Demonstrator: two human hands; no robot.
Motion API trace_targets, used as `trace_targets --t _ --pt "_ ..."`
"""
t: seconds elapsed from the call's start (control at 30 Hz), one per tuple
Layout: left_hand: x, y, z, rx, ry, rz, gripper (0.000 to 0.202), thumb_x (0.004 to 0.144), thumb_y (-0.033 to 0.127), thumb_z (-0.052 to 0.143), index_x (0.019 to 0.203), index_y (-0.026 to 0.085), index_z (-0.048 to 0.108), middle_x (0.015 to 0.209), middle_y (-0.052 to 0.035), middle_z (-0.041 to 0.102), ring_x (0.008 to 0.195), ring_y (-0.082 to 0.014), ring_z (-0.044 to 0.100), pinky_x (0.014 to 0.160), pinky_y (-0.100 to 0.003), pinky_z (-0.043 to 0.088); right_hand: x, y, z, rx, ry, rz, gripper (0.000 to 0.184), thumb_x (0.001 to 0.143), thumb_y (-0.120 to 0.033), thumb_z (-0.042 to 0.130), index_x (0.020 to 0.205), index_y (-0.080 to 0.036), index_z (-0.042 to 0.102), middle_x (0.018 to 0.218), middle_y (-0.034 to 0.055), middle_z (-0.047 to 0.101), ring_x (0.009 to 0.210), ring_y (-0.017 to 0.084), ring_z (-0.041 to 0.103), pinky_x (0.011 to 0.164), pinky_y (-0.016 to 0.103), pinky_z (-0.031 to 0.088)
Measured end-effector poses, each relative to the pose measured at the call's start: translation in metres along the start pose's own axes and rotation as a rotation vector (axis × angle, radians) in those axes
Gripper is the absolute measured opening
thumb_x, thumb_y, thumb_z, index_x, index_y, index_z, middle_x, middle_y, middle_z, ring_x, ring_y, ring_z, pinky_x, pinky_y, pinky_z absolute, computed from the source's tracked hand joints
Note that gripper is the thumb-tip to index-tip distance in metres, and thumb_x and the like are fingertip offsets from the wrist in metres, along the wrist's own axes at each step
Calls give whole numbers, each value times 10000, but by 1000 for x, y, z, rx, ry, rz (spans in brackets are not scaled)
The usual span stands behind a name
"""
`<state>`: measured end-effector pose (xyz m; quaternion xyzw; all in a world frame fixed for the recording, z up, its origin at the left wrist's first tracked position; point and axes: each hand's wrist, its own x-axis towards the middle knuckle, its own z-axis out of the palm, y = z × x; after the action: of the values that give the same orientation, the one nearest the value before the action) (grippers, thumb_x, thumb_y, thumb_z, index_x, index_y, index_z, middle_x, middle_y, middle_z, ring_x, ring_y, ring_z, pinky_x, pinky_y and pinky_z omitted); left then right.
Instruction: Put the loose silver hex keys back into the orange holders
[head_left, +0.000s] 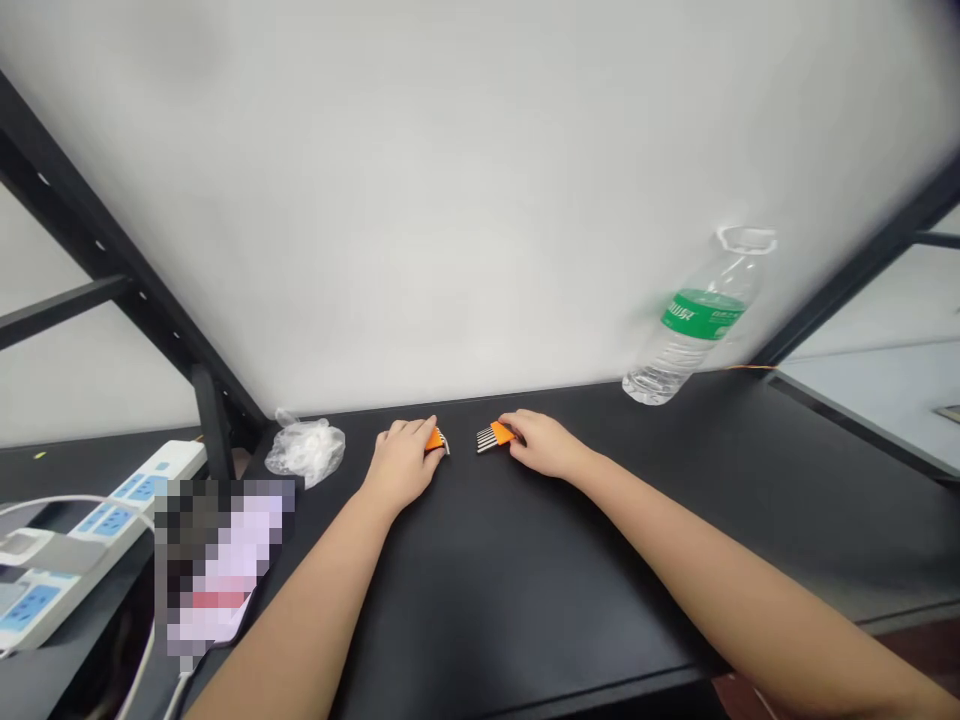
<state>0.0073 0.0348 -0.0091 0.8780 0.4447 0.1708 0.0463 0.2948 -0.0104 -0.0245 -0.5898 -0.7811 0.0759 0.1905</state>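
Note:
Both my hands rest low over the black tabletop point(487, 560), a short distance apart. My left hand point(401, 462) is closed around a small orange piece with metal prongs point(434, 439). Its few bent metal ends stick out past the fingertips, and most of it is hidden by the hand. Between the thumb and fingers of my right hand point(546, 443) is a second orange piece with metal prongs point(501, 434). Several thin, parallel metal prongs on it point left, toward the other piece. The two pieces do not touch.
A crumpled clear plastic bag point(307, 450) lies left of my left hand. Nearer are a blurred-out phone point(232, 570) with a white cable and a white power strip point(112, 530). A large water bottle point(694, 320) stands at the wall on the right. Black metal frame bars point(112, 240) flank the table.

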Motion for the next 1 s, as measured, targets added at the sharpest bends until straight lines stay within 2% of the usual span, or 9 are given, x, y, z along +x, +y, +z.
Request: trace_targets --t 0.13,0.23,0.3,0.37,0.5,0.6,0.73,0.83,1.0 --pt "-8 22 -15 -64 89 97 529 921 353 598 1437 248 541 1443 -117 567 1297 -339 500 1028 -517 433 -6 -23 3 -9 16 -82 415 866 -134 560 1276 -192 593 1129 89 693 983 224 647 871 321 469" --pt "-16 44 -17 -160 -18 267 517 919 316 587 1430 257 533 1291 -102 647 1168 -295 590 1020 -476 463 -14 -37 5 -33 52 -145 378 869 -154 553 1244 -181 590 1060 87 690 927 219 635 813 318 463" --pt "-20 53 -12 -190 -57 261 651 907 337 619 1519 228 426 1283 -119 650 1174 -306 593 1008 -475 483 -18 -44 5 -43 81 -202 349 867 -156 545 1212 -182 585 1007 74 683 880 212 621 774 315 449" --pt "-21 56 -4 -206 -52 225 720 900 353 637 1553 201 373 1375 -142 609 1250 -324 562 1042 -491 471 -21 -49 5 -49 92 -277 275 864 -151 540 1132 -186 588 932 54 668 821 202 601 746 313 432" --pt "-17 53 6 -294 -67 140 556 873 339 663 1405 216 559 1300 -114 665 1201 -315 605 1022 -469 496 -22 -52 5 -47 94 -371 107 871 -145 521 949 -205 563 831 35 632 748 188 565 726 315 412" --pt "-14 51 7 -387 -93 85 421 851 301 686 1267 244 652 1180 -88 708 1099 -288 651 963 -437 533 -23 -56 2 -29 75 -318 108 894 -163 513 978 -212 560 870 40 643 765 188 576 737 317 417" --pt "-16 51 9 -437 -64 103 559 882 222 641 1430 240 536 1324 -119 649 1222 -293 609 1053 -478 499 -24 -66 -1 -33 33 -165 276 912 -228 546 1186 -201 544 1038 74 669 864 215 617 729 319 436" --pt "-19 52 10 -437 -62 111 688 888 213 635 1538 215 409 1460 -146 561 1337 -309 545 1121 -510 457 -24 -71 1 -110 -5 -127 295 951 -225 497 1239 -182 544 1047 92 673 877 234 628 719 334 433" --pt "-22 57 3 -528 -68 130 665 896 321 675 1514 237 444 1495 -105 553 1356 -284 548 1144 -454 464 -22 -68 5 -169 -51 -100 305 923 -176 516 1221 -171 583 1045 100 677 848 226 625 680 317 405"
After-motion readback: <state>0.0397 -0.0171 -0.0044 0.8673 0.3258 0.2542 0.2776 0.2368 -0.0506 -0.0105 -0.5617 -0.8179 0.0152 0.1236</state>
